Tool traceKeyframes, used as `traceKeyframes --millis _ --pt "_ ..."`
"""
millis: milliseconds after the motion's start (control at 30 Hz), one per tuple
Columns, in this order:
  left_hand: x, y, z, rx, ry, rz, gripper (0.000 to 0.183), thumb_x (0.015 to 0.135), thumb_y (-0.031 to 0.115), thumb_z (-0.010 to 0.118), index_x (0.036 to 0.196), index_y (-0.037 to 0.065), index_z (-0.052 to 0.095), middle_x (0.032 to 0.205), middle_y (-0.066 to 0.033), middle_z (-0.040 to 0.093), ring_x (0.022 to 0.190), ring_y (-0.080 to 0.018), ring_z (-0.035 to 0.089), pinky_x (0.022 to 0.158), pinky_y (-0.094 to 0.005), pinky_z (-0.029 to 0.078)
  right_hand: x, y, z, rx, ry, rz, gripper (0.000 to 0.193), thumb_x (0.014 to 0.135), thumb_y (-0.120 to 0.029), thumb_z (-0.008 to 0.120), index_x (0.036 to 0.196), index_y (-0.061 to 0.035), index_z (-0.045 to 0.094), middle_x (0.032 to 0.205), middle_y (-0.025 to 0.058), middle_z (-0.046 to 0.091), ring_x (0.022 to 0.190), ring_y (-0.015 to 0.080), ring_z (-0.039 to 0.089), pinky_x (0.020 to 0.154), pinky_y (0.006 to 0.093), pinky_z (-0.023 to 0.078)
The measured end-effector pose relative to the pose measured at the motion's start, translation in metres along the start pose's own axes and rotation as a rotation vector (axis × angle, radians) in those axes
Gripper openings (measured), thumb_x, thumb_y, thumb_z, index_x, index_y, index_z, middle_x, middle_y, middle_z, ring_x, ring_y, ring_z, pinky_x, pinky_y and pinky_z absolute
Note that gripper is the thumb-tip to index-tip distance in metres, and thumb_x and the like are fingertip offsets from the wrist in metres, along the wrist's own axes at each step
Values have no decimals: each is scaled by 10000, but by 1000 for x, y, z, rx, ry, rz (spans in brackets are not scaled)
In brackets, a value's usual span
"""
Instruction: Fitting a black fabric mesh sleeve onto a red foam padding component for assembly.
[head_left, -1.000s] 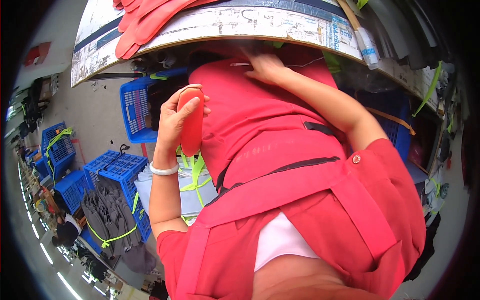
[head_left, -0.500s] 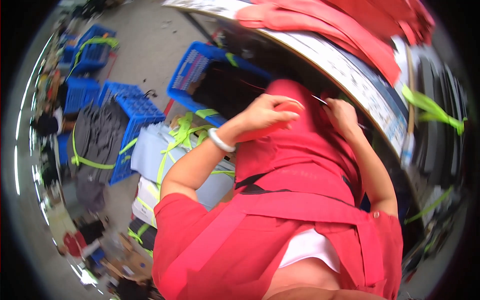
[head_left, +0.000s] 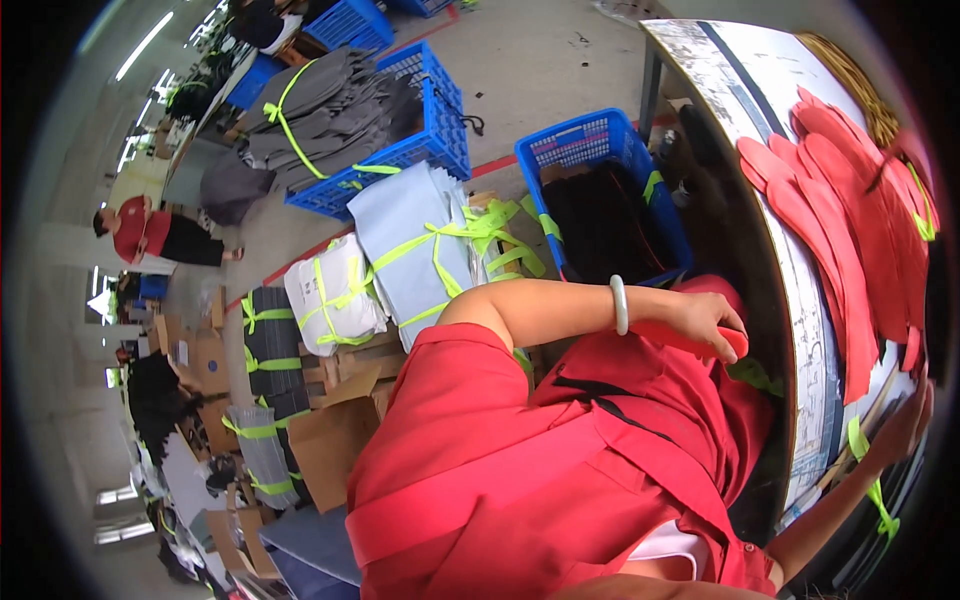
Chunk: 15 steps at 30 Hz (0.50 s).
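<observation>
From where I'm standing, the worker in the red apron [head_left: 650,385] is sitting beside a worn white worktable [head_left: 690,60], which is curving along the right side. The left hand [head_left: 705,318] is closing around a red round-ended piece [head_left: 738,343], thumb and fingers wrapping it, and its blunt end is poking out on the right. That piece is hovering over the worker's lap, just left of the table edge. A pale bangle [head_left: 620,305] is circling the left wrist.

The right hand [head_left: 908,420] is reaching out at the far right, fingers pointing away from the worker, beside the near end of the table; I cannot tell whether it is gripping anything. Dark sheets [head_left: 862,540] with a yellow-green tie are standing just beyond that forearm.

On the tabletop, a pile of long red pieces [head_left: 865,200] is spreading in overlapping layers, and a coil of brown cord [head_left: 850,85] is lying past it at the far end.

On the floor left of the table, a blue crate [head_left: 575,150] is holding black material. Farther left, a pale blue bundle [head_left: 405,225] and a white bundle [head_left: 335,300] are lying side by side in yellow-green ties, while a grey bundle [head_left: 320,110] is resting on another blue crate behind them. Far left, another person [head_left: 145,230] is standing in a red top.
</observation>
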<state>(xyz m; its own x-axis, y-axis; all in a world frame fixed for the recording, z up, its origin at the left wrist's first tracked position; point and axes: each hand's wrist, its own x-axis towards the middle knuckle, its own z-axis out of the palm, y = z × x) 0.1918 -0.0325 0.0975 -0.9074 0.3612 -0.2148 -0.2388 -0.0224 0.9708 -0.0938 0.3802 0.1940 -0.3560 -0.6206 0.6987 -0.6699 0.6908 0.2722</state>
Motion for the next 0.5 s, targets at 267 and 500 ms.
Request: traceKeyframes --millis 267,500 --pt "13 3 3 35 -34 22 338 812 175 723 1095 1 662 874 -75 696 737 -143 664 687 -281 530 -158 20 82 113 -567 337 353 925 -71 528 1238 -207 618 1124 129 584 1025 325 598 841 395 476" --pt "29 21 1 -10 -13 85 288 832 180 723 1071 23 690 897 -63 703 771 -110 653 714 -268 532 -190 -2 64 204 -818 504 452 841 -138 622 1291 -149 581 1333 212 512 1232 366 491 1039 424 392"
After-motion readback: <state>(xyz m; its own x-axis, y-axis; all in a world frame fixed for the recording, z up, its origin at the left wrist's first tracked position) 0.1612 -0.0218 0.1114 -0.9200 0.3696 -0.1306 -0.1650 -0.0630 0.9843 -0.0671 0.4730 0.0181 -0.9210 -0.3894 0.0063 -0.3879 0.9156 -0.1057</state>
